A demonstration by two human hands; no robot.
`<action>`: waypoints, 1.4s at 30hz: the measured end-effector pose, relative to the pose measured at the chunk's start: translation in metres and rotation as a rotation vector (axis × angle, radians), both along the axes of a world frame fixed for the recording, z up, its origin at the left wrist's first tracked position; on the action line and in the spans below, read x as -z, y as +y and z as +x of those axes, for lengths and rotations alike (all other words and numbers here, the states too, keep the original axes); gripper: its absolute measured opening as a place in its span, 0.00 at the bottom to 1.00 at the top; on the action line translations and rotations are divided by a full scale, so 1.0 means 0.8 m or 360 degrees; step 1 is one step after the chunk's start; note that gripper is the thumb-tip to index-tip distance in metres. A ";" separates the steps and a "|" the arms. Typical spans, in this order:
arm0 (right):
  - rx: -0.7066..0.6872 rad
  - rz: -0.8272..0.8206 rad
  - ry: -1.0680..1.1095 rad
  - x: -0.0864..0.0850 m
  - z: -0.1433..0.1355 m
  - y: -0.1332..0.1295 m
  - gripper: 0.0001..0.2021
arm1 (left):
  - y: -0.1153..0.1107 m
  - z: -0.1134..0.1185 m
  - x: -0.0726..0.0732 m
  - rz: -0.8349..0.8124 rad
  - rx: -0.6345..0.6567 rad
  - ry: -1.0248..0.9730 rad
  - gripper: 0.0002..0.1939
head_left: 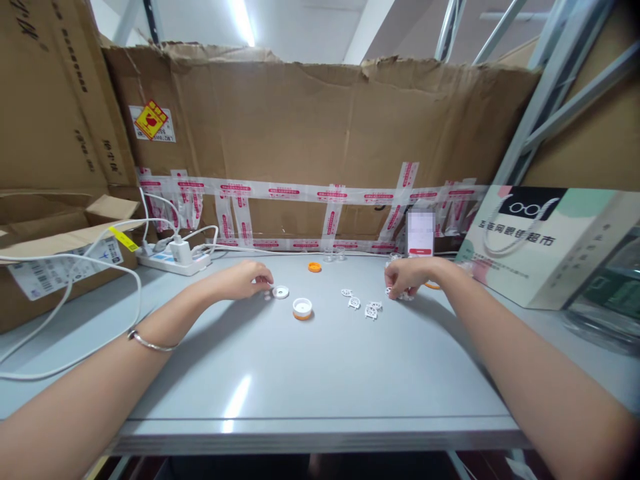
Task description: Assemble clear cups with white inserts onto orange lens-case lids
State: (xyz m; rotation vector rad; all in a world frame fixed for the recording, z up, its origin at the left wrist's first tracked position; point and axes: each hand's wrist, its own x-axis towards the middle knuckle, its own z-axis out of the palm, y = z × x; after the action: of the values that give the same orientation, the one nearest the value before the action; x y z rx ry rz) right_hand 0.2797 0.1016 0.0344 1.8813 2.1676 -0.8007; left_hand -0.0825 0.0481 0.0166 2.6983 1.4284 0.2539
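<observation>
My left hand (244,279) is at the left of the table, fingers curled and closed just above some tiny white pieces (267,295); what it grips is too small to make out. Right beside its fingertips lies a white ring-shaped part (281,292). A round white cap on an orange base (302,308) stands nearer to me. On the right, my right hand (407,275) reaches down with thumb and fingers pinched on a small white plastic part (389,291), partly hidden by the fingers. Several spoked white plastic parts (371,311) lie left of it.
An orange ring (315,267) lies farther back, near small clear pieces (335,255). A phone (421,233) leans at the back. A power strip (175,260) with white cables (70,257) and an open carton (60,267) are left; a paper bag (540,267) stands right.
</observation>
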 end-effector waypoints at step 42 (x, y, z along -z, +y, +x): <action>-0.0351 0.0245 0.0116 0.003 -0.072 -0.031 0.16 | -0.049 0.059 -0.001 0.0816 0.0349 -0.1432 0.15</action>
State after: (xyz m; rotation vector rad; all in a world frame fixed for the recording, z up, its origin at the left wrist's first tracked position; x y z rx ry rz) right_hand 0.2219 0.0771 0.0320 1.6598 2.4917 -0.6876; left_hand -0.0356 0.0086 0.0177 2.4162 0.8436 1.7268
